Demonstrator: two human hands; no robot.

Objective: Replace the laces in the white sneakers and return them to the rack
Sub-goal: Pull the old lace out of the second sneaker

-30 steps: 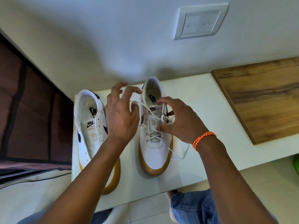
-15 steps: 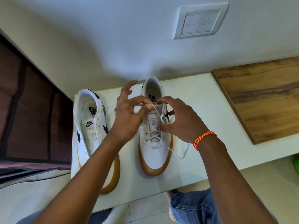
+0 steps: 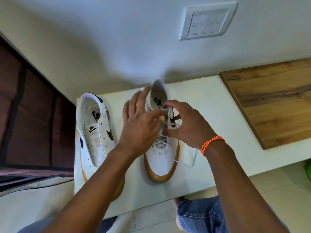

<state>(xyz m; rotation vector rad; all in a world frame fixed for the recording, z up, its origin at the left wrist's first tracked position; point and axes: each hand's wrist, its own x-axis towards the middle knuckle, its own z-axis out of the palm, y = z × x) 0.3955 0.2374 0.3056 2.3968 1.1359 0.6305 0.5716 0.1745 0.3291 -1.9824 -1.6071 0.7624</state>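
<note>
Here, the white lace (image 3: 170, 122) is pinched by the right hand (image 3: 188, 125) over the laced sneaker (image 3: 162, 145); the blurred left hand (image 3: 139, 126) meets it, grip unclear. The unlaced sneaker (image 3: 96, 130) is set left of the laced one, both on the white desk (image 3: 210, 105).

— Soft, even daylight here; a broad, fuzzy shadow spreads over the wall (image 3: 117, 52).
— The left hand (image 3: 141, 125) is motion-blurred, its fingers smeared. Wide-angle bending bows the edges; no glare.
</note>
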